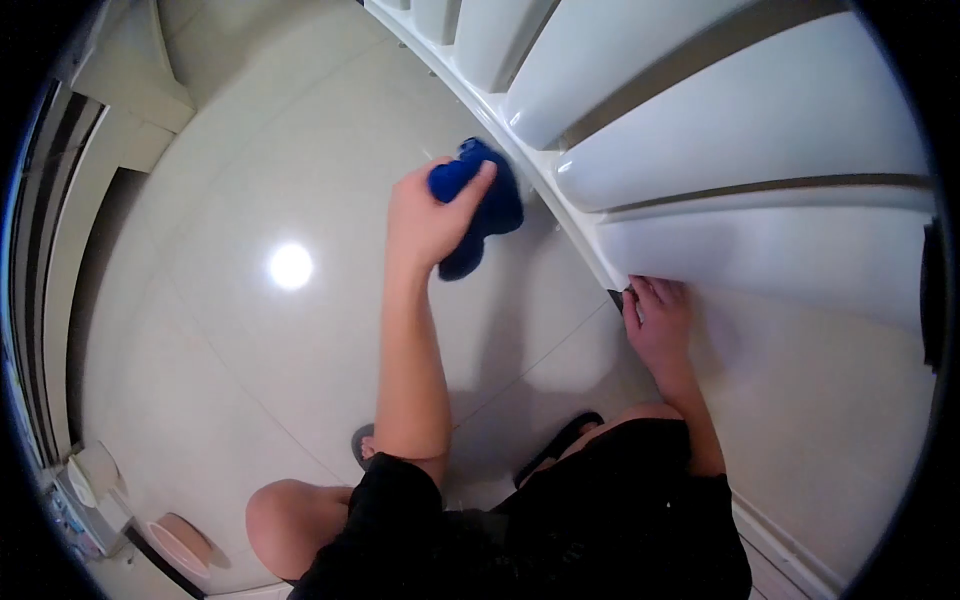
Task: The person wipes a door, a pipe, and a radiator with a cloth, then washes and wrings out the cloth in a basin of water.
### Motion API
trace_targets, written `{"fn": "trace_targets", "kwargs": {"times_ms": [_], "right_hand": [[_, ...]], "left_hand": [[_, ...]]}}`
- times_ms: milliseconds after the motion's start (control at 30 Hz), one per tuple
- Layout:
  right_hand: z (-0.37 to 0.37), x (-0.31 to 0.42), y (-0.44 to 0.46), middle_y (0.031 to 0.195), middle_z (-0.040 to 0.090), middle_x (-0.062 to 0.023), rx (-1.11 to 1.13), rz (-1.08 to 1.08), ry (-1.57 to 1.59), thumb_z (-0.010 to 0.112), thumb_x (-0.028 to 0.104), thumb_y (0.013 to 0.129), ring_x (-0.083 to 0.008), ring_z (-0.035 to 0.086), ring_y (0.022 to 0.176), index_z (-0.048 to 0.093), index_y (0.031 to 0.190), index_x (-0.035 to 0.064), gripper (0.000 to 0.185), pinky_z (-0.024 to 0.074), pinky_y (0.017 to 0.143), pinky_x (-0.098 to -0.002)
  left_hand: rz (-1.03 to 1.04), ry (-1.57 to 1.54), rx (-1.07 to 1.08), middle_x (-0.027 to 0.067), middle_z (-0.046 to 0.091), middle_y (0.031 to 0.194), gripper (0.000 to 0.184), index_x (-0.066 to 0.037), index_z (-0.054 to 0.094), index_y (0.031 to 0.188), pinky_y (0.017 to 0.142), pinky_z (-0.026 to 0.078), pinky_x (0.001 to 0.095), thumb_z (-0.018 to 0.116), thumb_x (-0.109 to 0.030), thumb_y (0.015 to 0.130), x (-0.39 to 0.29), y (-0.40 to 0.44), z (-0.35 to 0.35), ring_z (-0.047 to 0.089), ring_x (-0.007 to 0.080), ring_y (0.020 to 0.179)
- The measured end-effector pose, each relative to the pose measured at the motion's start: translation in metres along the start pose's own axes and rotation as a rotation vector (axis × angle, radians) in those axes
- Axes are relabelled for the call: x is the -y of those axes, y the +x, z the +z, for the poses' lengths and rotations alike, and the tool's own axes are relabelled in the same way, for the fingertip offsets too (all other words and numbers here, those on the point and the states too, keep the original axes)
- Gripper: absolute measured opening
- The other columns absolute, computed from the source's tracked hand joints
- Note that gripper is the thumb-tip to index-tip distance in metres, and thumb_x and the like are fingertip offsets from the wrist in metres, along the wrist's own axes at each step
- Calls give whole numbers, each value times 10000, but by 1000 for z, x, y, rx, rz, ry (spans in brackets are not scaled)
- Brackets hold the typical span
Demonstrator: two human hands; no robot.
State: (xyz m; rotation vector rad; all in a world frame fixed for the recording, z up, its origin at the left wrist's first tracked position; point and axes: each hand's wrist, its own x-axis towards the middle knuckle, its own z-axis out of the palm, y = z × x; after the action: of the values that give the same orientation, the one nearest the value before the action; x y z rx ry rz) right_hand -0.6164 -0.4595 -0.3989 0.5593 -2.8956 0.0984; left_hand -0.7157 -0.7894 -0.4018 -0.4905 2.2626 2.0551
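Observation:
A dark blue cloth is bunched in my left hand, with my thumb pressed over it and a loose part hanging below. It is beside the long edge of a white slatted frame; whether the cloth touches that edge I cannot tell. My right hand is at the frame's near corner, its fingers curled against the edge. Some of those fingertips are hidden by the frame. The frame has wide, glossy, rounded slats with gaps between them.
Pale glossy floor tiles reflect a bright round light. Sandals on my feet are below my arms. Cream furniture and a dark striped panel are at the left. A pinkish basin is at lower left, and a pale wall at the right.

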Motion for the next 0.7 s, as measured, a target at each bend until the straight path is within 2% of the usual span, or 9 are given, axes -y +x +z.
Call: {"fn": "trace_targets", "kwargs": {"times_ms": [33, 133, 167, 267, 300, 333, 467, 633, 700], "right_hand": [[1, 1, 0, 1067, 690, -115, -7, 3, 2, 723, 120, 823, -330, 641, 974, 726, 1053, 37, 244, 489, 906, -458], [1, 1, 0, 1073, 684, -118, -33, -7, 7, 725, 123, 822, -335, 635, 976, 718, 1051, 26, 248, 488, 906, -462], [0, 2, 0, 1069, 684, -119, -28, -5, 8, 725, 122, 821, -335, 634, 974, 717, 1052, 23, 251, 489, 905, -463], [-3, 3, 1, 1059, 683, -121, -19, -1, 9, 725, 122, 819, -336, 633, 970, 715, 1055, 19, 258, 491, 902, -464], [-3, 4, 2, 1057, 682, -122, -20, -3, 12, 725, 122, 818, -336, 633, 969, 715, 1057, 19, 259, 492, 900, -464], [-3, 4, 2, 1056, 682, -122, -22, -3, 14, 725, 121, 818, -337, 633, 969, 715, 1058, 20, 261, 493, 899, -464], [-3, 3, 0, 1063, 683, -125, -19, -4, 24, 722, 121, 817, -342, 632, 970, 711, 1071, 18, 275, 496, 896, -462], [-1, 3, 0, 1075, 683, -131, -26, -14, 24, 717, 115, 815, -350, 631, 986, 704, 1085, 13, 289, 496, 900, -464], [1, 2, -2, 1084, 680, -134, -22, -9, 27, 714, 115, 816, -354, 628, 998, 703, 1087, 11, 290, 493, 905, -466]], "left_hand": [[-45, -88, 19, 55, 678, 739, 380, -5, 602, 768, 649, 496, 304, 787, -323, 866, -2, -2, -6, 619, 125, 696], [9, -293, 45, 48, 712, 842, 307, -14, 612, 812, 703, 503, 276, 768, -267, 888, 5, -4, -10, 634, 112, 765], [2, -376, 84, 79, 711, 1024, 213, -38, 591, 872, 763, 501, 271, 762, -163, 878, 6, -7, -9, 630, 124, 883], [383, -323, -13, 110, 672, 1212, 224, -54, 545, 906, 872, 488, 284, 760, -65, 844, 42, -1, 21, 608, 155, 1014], [220, -457, 127, 146, 628, 1349, 266, -61, 487, 884, 989, 446, 308, 739, -1, 819, 30, -8, 25, 582, 191, 1153], [390, -440, 92, 163, 619, 1385, 269, -59, 462, 889, 1048, 409, 325, 695, 45, 806, 27, -8, 37, 576, 221, 1213], [462, -505, 201, 168, 630, 1362, 352, -68, 462, 1045, 1100, 362, 326, 567, 155, 794, 31, -11, 75, 549, 259, 1302], [299, -498, 198, 147, 613, 1315, 476, -55, 566, 1284, 1058, 414, 325, 579, 106, 836, 31, -6, 90, 535, 197, 1279], [270, -351, 214, 141, 625, 1248, 477, -95, 618, 1275, 1026, 439, 343, 621, 61, 825, 23, -5, 84, 563, 237, 1203]]}}
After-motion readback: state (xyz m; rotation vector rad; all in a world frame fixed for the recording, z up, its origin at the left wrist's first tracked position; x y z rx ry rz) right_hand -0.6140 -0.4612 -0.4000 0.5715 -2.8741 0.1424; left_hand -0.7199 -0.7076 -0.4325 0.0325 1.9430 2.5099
